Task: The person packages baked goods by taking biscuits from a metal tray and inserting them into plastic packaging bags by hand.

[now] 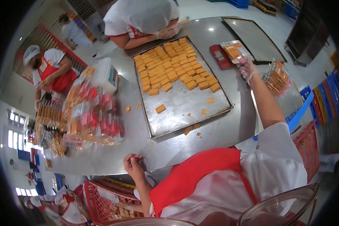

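My right hand point(248, 71), in a clear plastic glove, reaches to the far right and grips the near edge of a clear pack of orange biscuits point(234, 52). The pack lies on a red scale point(221, 56). My left hand point(134, 164) is bare and hovers at the table's near edge, its fingers curled; whatever may be inside them is too small to name. Between my arms and the person opposite lies a metal tray point(180, 109), its far part covered with rows of square orange biscuits point(162, 66).
Filled packs point(92, 113) are heaped on the left beside a white tub point(108, 75). More packs point(277, 80) lie right of my right hand. An empty tray point(254, 35) stands at the back right. A co-worker point(143, 19) leans over the table opposite; another point(54, 69) stands left.
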A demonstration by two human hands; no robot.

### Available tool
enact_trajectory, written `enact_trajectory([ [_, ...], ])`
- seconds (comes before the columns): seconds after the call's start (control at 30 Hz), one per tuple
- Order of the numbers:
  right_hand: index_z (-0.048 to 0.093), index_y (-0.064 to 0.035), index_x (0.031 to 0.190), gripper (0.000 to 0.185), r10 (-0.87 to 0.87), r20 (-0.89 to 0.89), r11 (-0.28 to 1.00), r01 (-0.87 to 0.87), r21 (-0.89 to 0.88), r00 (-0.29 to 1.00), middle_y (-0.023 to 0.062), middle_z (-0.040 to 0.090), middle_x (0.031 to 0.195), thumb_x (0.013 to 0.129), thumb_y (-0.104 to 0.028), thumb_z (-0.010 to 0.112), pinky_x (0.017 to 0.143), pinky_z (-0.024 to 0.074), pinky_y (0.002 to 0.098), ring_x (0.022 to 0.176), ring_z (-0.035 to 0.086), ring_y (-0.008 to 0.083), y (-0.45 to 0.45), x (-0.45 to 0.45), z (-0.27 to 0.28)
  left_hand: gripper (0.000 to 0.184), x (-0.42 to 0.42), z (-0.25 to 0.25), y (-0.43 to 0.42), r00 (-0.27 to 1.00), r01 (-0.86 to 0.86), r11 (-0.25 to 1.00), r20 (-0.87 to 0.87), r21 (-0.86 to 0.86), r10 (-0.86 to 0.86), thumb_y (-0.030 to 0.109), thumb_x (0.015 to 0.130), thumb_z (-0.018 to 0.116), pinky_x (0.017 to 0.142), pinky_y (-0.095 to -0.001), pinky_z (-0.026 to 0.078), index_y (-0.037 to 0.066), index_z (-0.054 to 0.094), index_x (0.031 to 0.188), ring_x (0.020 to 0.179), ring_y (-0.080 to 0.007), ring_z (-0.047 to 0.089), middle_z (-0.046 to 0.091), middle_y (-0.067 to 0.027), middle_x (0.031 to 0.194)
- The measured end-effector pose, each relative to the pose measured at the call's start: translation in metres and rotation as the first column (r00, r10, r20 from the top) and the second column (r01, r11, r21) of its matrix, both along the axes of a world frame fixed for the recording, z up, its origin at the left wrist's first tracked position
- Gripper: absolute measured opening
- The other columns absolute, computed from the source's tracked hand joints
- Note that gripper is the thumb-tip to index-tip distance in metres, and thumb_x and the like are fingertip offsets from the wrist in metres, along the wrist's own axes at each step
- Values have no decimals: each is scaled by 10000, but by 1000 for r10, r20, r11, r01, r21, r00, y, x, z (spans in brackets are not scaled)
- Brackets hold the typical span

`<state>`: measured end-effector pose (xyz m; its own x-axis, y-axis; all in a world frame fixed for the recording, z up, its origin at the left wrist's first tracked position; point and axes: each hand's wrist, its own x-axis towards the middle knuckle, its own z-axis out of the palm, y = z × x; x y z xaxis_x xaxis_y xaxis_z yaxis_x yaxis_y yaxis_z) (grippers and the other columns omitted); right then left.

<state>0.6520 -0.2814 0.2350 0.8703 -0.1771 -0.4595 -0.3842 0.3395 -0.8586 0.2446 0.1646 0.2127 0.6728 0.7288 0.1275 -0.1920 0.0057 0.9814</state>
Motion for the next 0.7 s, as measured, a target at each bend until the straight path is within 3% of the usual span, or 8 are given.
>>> enact_trajectory([
  [0.1,594,-110,958,457,117,301,992,-95,-88,946,-37,424,589,823,-507,413,400,211,195,457,321,62,2,-2,-1,127,3,0,0,999,-4,1000,-51,-15,3,80,848,465,687,-282,452,1,488,945,709,-155,548,562,-91,761],
  [0.13,576,-121,1005,418,212,205,972,-185,-141,955,-32,529,690,842,-460,393,506,295,194,568,426,61,-21,18,-18,124,0,-2,2,994,-31,999,-105,-45,27,73,847,462,690,-276,450,1,493,943,715,-151,551,565,-92,763],
  [0.17,566,-129,1022,369,71,314,995,-44,-94,947,-17,607,853,850,-407,394,615,333,218,697,513,83,-10,23,-17,124,-1,-1,2,997,-9,999,-71,-41,6,71,846,468,689,-269,450,1,498,944,722,-148,553,568,-88,769],
  [0.2,558,-128,1034,330,77,191,989,-51,-136,978,-14,609,987,840,-354,416,721,329,236,832,544,104,-19,31,-18,124,0,0,2,999,23,999,-38,-28,-24,68,845,474,689,-263,449,1,503,945,729,-145,556,572,-84,775],
  [0.3,562,-114,898,257,70,194,992,-47,-120,978,4,605,789,818,-319,430,460,310,185,597,512,85,-25,49,-11,137,-2,-2,2,998,49,999,47,21,-50,70,847,478,684,-260,450,-1,504,961,726,-138,557,575,-77,781],
  [0.43,519,-50,831,183,-24,385,998,0,62,923,32,547,721,825,-215,440,469,359,202,597,493,103,-27,64,-10,144,0,3,-1,998,42,999,37,-1,-42,86,852,480,668,-244,449,2,506,967,728,-128,556,577,-71,781],
  [0.57,513,-33,837,144,-101,475,995,85,55,874,50,542,754,835,-161,447,504,396,214,622,507,117,57,-4,67,136,-4,1,-1,996,4,998,92,-70,3,106,862,465,650,-226,445,10,514,946,728,-116,553,579,-63,788],
  [0.7,520,-14,874,188,196,605,943,-318,99,772,65,558,764,824,-193,492,582,439,232,693,548,142,166,-95,146,142,-14,30,14,958,-248,968,140,-28,249,131,870,453,679,-232,435,14,521,913,751,-113,543,579,-54,798],
])
